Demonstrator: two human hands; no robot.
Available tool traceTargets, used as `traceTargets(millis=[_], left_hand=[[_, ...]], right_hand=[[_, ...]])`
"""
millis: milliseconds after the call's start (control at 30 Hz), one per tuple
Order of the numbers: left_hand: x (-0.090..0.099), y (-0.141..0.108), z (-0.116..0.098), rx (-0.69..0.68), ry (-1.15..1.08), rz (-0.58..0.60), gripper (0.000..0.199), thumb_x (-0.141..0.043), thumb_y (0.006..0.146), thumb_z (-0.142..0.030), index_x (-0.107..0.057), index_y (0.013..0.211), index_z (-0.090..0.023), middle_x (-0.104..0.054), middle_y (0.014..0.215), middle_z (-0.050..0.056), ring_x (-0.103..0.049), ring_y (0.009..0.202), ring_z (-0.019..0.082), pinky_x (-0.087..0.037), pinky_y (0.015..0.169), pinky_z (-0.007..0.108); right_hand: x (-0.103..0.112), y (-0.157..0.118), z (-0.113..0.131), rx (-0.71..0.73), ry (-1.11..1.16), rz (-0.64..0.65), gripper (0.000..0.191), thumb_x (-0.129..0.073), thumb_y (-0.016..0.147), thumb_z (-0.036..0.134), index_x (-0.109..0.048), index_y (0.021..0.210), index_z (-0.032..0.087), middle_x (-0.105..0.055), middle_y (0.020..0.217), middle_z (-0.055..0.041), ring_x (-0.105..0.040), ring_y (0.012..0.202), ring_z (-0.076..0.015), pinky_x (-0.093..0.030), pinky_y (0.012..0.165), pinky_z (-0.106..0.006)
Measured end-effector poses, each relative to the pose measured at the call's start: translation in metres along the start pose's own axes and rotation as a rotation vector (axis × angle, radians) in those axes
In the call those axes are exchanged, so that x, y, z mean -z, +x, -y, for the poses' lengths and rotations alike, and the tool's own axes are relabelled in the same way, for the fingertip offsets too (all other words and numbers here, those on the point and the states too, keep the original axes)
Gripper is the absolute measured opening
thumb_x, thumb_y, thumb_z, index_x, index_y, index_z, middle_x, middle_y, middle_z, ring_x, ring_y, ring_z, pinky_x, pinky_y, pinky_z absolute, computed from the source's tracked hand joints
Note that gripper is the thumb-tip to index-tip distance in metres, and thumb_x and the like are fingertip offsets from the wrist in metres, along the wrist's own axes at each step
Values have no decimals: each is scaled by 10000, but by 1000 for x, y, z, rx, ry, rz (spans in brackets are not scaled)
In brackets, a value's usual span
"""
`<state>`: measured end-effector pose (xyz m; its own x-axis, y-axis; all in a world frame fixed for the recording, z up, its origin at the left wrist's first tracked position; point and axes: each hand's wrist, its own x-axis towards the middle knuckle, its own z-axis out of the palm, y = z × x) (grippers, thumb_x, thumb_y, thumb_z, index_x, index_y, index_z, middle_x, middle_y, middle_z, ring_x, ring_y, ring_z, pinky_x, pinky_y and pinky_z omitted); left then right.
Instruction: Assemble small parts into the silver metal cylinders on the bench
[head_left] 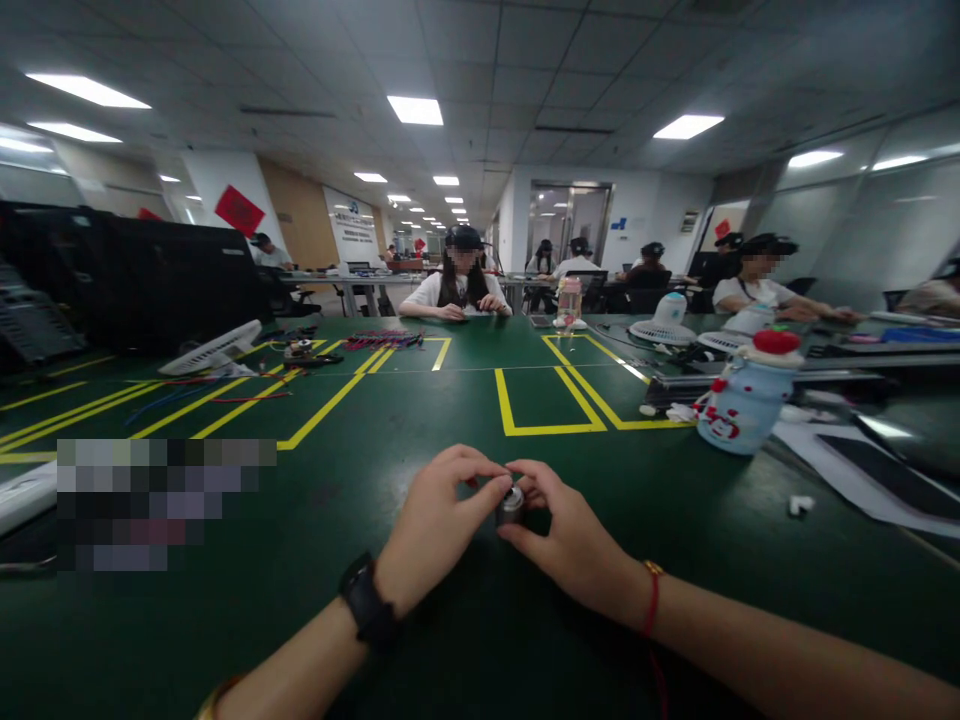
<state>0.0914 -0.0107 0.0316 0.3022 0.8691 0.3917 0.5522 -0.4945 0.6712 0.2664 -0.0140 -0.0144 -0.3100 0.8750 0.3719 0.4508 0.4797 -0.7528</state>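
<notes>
A small silvery metal cylinder (510, 508) is upright just above or on the green table (337, 540), between my two hands. My right hand (574, 530) wraps its thumb and fingers around the cylinder's side. At the top of the cylinder, the thumb and index finger of my left hand (442, 510) come together; whether they pinch a tiny part there is too small to tell. A black watch is on my left wrist and a red string on my right.
A light blue bottle (750, 395) with a red lid stands at the right, near white earbuds (800, 505) and a dark phone (896, 478). Wires (382, 341) and a white fan (214, 350) lie back left. A person (461, 280) sits across the table.
</notes>
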Motion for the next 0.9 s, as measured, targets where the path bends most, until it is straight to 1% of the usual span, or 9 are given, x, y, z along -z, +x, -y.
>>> traceTargets(millis=[133,267,333,400,500,600,700,800,900], left_hand=[[5,-6,18,50,36,88,204,-544,846,-357,-719,906,-271,-626,962,20,-570,901,184,-431,807,311],[-3,-14,39,24,198,219,175,-582,816,-362,-717,927,-349,-610,1126,5,-530,1017,238,-399,870,389],[-6,-16,44,20,226,248,192,-577,816,-374,-706,958,-357,-606,1159,5,-521,1042,248,-390,888,408],[-2,-19,46,42,187,265,244,-573,815,-396,-680,1028,-346,-599,1187,9,-511,1082,248,-374,929,412],[19,-24,48,124,83,249,346,-547,819,-441,-629,1126,-305,-587,1215,22,-513,1110,237,-367,965,387],[43,-29,54,241,30,185,371,-500,832,-480,-635,1108,-272,-615,1162,39,-571,1024,237,-419,900,366],[55,-31,62,381,-19,118,393,-480,832,-503,-635,1099,-260,-657,1090,44,-601,979,244,-432,861,361],[53,-29,65,458,-45,70,416,-478,824,-518,-640,1099,-251,-678,1065,49,-607,980,254,-423,866,368],[48,-27,65,469,-37,53,436,-505,794,-536,-661,1077,-244,-689,1058,57,-614,973,268,-422,874,376]], right_hand=[[2,-3,2,48,-95,-7,566,-601,702,167,-434,1236,247,-574,1125,-39,-557,983,-155,-452,887,-332],[2,-4,2,112,-153,-22,526,-574,709,174,-467,1218,253,-545,1206,-34,-519,1085,-167,-416,953,-345],[11,-4,2,122,-184,-41,487,-566,725,197,-486,1202,256,-561,1192,-28,-522,1089,-166,-407,967,-348],[31,-6,0,90,-250,-94,435,-563,746,250,-508,1178,255,-580,1166,-29,-539,1067,-173,-420,947,-354],[80,-19,-17,-33,-412,-243,421,-564,753,348,-525,1158,239,-600,1130,-52,-578,995,-202,-467,848,-358],[138,-46,-47,-201,-608,-366,466,-568,731,439,-536,1148,235,-628,1059,-69,-611,892,-230,-486,738,-365],[180,-74,-78,-356,-719,-378,514,-562,712,512,-532,1152,248,-643,1008,-83,-623,823,-241,-480,678,-367],[193,-87,-91,-398,-827,-338,534,-550,705,542,-533,1149,246,-640,1029,-110,-616,883,-269,-450,729,-399],[176,-79,-79,-240,-1049,-462,642,-550,673,583,-492,1197,216,-559,1192,-131,-500,1101,-344,-342,868,-509]])
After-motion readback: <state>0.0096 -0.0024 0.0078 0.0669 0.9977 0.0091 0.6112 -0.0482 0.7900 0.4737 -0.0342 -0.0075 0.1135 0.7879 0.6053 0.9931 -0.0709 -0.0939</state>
